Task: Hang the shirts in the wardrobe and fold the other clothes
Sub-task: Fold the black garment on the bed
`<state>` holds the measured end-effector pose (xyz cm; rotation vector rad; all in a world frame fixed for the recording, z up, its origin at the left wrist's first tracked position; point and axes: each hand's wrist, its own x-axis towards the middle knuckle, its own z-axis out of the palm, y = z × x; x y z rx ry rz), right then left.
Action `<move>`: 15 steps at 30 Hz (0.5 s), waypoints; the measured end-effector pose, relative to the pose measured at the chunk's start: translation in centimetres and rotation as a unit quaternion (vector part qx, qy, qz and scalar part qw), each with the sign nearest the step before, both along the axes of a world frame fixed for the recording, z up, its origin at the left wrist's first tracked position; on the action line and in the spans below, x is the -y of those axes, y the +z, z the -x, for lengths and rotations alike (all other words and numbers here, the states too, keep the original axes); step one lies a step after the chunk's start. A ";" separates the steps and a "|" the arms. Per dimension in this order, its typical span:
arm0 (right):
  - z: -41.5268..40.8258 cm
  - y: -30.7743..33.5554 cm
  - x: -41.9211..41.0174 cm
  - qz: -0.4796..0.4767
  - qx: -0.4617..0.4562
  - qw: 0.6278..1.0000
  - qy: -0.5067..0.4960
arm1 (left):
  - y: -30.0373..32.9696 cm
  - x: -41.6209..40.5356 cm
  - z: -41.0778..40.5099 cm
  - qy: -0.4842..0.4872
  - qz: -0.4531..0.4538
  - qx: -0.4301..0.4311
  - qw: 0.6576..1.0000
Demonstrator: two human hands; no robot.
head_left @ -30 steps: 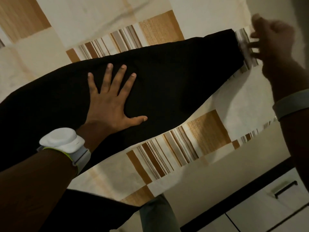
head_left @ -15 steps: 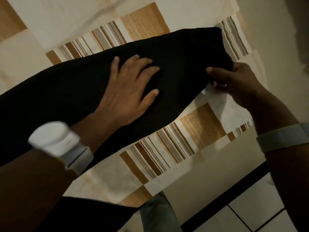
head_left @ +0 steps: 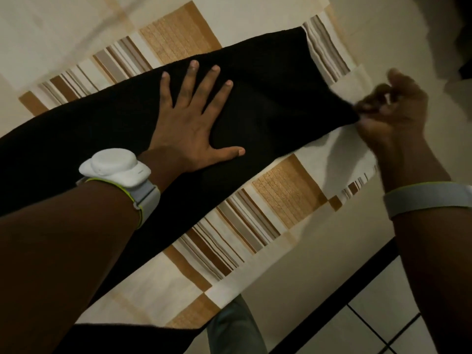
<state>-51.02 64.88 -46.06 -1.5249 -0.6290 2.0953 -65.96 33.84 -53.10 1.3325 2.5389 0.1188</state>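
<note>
Fabric tension had returned, I judged: my left hand [head_left: 190,123] lay spread again on the long black knit garment [head_left: 268,103] on the striped bedsheet [head_left: 278,198], my right hand [head_left: 390,116] pinching its near corner outward, flattening before folding.

You had a plain black garment [head_left: 268,98] lying on a cream bedsheet [head_left: 255,16] patterned with tan squares and brown, grey and white stripes. Your wristbands [head_left: 429,198] were white with a lime-yellow edge, and the floor tiles [head_left: 383,325] were pale with dark lines between them.
</note>
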 end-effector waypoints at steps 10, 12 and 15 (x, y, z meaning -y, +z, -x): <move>5.6 -2.5 11.3 -0.678 0.127 0.521 0.503 | 0.0 0.3 -0.2 0.000 -0.015 0.005 1.000; 6.9 -4.2 13.7 -0.681 0.132 0.366 0.620 | 0.4 0.7 0.2 -0.008 -0.017 0.028 0.999; 8.7 -6.0 11.6 -0.695 0.196 0.299 0.623 | 2.0 2.6 0.7 -0.002 -0.057 0.103 0.993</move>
